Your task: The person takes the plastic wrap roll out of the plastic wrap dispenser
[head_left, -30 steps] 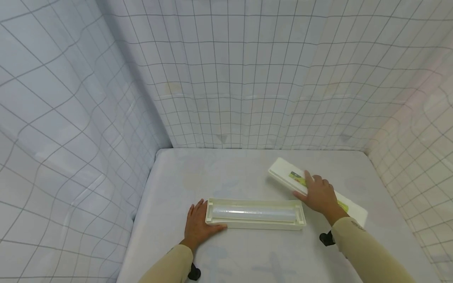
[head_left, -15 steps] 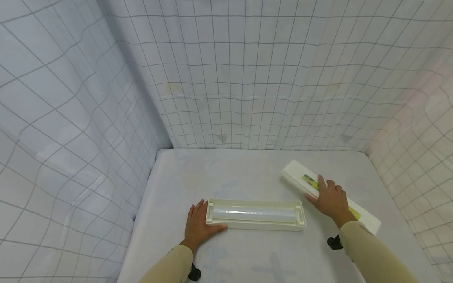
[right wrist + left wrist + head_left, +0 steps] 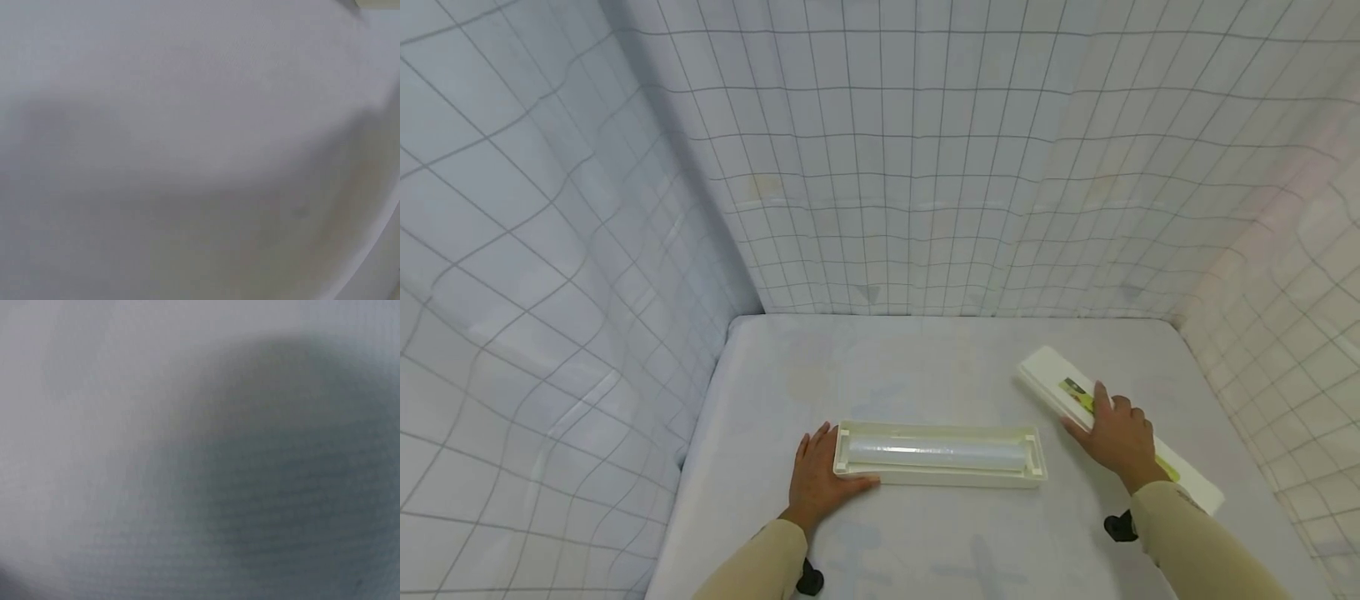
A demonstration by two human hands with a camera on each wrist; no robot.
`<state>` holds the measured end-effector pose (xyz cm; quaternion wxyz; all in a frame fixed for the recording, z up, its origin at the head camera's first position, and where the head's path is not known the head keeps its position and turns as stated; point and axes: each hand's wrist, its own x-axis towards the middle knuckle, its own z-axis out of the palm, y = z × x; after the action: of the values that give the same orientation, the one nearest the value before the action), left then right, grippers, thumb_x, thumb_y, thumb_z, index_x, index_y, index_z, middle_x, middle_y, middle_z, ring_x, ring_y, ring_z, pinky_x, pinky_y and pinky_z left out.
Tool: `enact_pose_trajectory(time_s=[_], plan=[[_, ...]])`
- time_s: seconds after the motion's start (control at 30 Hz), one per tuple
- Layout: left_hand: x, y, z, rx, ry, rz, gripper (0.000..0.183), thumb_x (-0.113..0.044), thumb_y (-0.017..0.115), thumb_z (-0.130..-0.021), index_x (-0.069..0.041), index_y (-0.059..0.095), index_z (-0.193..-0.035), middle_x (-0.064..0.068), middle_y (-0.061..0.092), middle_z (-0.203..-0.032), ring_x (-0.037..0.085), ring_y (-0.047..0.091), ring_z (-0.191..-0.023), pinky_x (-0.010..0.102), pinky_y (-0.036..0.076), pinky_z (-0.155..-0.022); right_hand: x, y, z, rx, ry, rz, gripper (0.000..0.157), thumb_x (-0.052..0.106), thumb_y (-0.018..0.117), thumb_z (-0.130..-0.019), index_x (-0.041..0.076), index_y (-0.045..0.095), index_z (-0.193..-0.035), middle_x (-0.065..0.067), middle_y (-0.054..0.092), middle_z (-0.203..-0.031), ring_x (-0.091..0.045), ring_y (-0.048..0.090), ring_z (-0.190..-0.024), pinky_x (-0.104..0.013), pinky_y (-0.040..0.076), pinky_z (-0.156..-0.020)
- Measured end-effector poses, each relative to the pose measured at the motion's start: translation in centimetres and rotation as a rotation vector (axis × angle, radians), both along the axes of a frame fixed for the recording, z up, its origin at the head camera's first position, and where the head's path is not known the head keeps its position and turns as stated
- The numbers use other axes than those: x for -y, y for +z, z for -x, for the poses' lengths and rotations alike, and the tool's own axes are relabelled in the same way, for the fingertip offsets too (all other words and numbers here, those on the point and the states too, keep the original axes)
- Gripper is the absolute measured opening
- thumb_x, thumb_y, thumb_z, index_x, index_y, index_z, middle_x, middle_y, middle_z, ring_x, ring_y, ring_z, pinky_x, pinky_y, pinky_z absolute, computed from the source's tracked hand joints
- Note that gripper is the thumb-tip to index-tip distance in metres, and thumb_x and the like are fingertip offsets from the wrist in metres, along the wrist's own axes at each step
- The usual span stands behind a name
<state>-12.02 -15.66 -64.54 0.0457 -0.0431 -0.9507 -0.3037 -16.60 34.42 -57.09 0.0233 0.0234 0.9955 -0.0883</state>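
A long cream plastic wrap dispenser [image 3: 940,478] lies on the table in the head view, its top off. Inside it is a shiny roll of clear wrap [image 3: 936,452]. My left hand [image 3: 822,482] holds the dispenser's left end, thumb along the near side and fingers at the end wall. To the right, my right hand [image 3: 1122,437] grips the dispenser's white lid [image 3: 1047,372] across its middle, thumb at the near edge and fingers over the top. The lid slants from far left to near right and bears a green label [image 3: 1077,394], partly hidden by the hand.
White cloth covers the table [image 3: 880,375]. Gridded white curtains [image 3: 895,167] enclose it at the back and both sides. The left wrist view shows only blurred pale cloth. In the right wrist view, a cream corner [image 3: 378,4] shows at the top right above the cloth.
My right hand has moved the lid to the right and slightly nearer, away from the dispenser. The left hand and the dispenser stay in place.
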Motion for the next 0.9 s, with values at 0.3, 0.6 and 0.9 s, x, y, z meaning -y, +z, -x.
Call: enact_pose_trajectory(time_s=[0.3, 0.6, 0.9], plan=[[0.1, -0.2, 0.0, 0.013, -0.001, 0.005, 0.113, -0.075, 0.084, -0.059, -0.016, 0.049, -0.149, 0.003, 0.061, -0.144, 0.028, 0.037, -0.152, 0.053, 0.018, -0.127, -1.7, -0.9, -1.4, 0.012, -0.085, 0.030, 0.107, 0.074, 0.050, -0.093, -0.009, 0.022, -0.154, -0.049, 0.041, -0.132, -0.072, 0.045, -0.110, -0.076, 0.040, -0.083], [0.1, -0.1, 0.0, 0.012, 0.001, 0.002, 0.112, -0.074, 0.085, -0.059, -0.016, 0.049, -0.148, 0.003, 0.062, -0.143, 0.028, 0.037, -0.152, 0.053, 0.018, -0.127, -3.8, -1.6, -3.2, 0.004, -0.177, 0.029, 0.104, 0.072, 0.052, -0.093, -0.011, 0.025, -0.150, -0.050, 0.044, -0.121, -0.072, 0.049, -0.100, -0.074, 0.042, -0.077], [0.1, 0.2, 0.0, 0.013, -0.002, -0.001, 0.113, -0.075, 0.085, -0.059, -0.015, 0.049, -0.148, 0.003, 0.062, -0.144, 0.028, 0.038, -0.151, 0.053, 0.018, -0.127, -6.3, -2.0, -4.1, 0.088, -0.315, 0.050, 0.109, 0.077, 0.045, -0.092, -0.012, 0.019, -0.150, -0.052, 0.042, -0.116, -0.069, 0.051, -0.095, -0.071, 0.045, -0.073]])
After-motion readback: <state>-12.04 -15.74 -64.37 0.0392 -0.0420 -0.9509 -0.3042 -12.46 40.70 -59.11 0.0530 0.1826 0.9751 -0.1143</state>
